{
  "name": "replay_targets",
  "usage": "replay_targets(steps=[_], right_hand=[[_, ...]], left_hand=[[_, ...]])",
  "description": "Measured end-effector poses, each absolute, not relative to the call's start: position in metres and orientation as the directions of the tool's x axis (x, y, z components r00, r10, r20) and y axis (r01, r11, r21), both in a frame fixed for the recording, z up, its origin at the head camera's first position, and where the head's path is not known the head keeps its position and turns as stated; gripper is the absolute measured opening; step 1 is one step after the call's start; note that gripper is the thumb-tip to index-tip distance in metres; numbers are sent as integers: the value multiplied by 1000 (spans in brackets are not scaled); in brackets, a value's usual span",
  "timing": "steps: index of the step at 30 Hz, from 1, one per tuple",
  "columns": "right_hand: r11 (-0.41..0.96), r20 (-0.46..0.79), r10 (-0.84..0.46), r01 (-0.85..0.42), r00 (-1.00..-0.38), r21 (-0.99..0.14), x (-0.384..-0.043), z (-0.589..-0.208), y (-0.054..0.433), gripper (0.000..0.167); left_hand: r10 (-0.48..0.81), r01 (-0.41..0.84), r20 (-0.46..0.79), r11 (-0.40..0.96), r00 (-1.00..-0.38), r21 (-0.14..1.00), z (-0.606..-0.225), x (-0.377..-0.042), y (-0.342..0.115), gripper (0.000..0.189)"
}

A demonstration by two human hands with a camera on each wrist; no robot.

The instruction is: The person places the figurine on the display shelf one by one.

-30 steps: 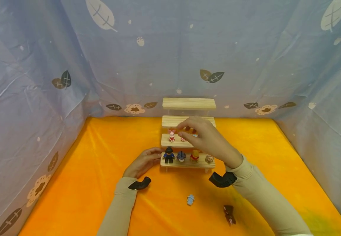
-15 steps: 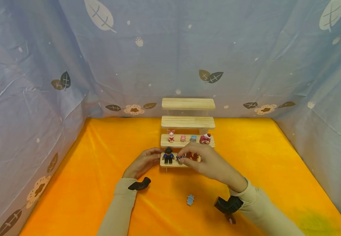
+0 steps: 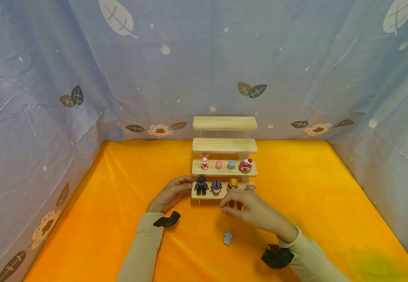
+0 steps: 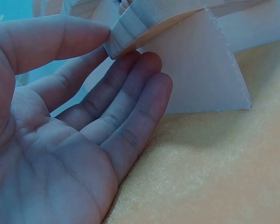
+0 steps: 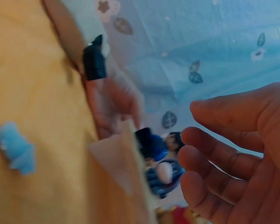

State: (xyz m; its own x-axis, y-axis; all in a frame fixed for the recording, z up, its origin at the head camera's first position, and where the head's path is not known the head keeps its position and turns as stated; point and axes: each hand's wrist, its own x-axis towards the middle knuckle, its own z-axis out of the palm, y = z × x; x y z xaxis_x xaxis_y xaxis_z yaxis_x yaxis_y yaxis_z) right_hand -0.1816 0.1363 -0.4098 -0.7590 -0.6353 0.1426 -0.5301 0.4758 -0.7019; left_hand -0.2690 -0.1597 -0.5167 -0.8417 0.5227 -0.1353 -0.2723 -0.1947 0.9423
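Observation:
A four-tier wooden display shelf (image 3: 225, 145) stands at the back of the orange cloth. My left hand (image 3: 171, 194) grips the left end of its lowest tier, thumb above and fingers beneath in the left wrist view. My right hand (image 3: 251, 209) hovers before this tier, fingers loosely bent and holding nothing. Behind it stand a black-haired toy figure (image 3: 201, 186), a grey-blue donkey (image 3: 216, 187), a yellow bear in red (image 3: 233, 183) and a beige figure (image 3: 251, 187), partly covered. The tier above bears a pink piglet (image 3: 204, 162), two small figures, pink (image 3: 218, 164) and blue (image 3: 231, 164), and a crimson bear (image 3: 245, 166).
A light-blue figure (image 3: 227, 238) lies on the orange cloth (image 3: 196, 250) in front of the shelf. Beside it, a brown figure (image 3: 273, 248) is mostly hidden by the right wrist's black strap. Patterned blue-grey fabric (image 3: 175, 78) walls the back and sides.
My right hand has come down and toward me, from over the second-lowest tier, past the lowest tier's figures, to in front of it. The crimson bear, covered before, shows now. My left hand stays put.

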Motion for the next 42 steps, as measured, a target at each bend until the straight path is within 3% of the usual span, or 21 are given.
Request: replay_targets(steps=[16,24,42], right_hand=[[438,54,-725,-521,-686,-732,-170,-454,145,11],[455,-47,-746,-458,-664,-763,-164,-462,145,15],[482,-91,-766,-475,-637,-737,-160,-473,146,18]], left_hand=[[526,-273,-126,-211,-841,939,-517,-268,-159,21],[524,-271,-121,-218,-843,938,-517,-268,-159,21],[530,-265,-114,-219,-841,939,-518,-269,-159,21]])
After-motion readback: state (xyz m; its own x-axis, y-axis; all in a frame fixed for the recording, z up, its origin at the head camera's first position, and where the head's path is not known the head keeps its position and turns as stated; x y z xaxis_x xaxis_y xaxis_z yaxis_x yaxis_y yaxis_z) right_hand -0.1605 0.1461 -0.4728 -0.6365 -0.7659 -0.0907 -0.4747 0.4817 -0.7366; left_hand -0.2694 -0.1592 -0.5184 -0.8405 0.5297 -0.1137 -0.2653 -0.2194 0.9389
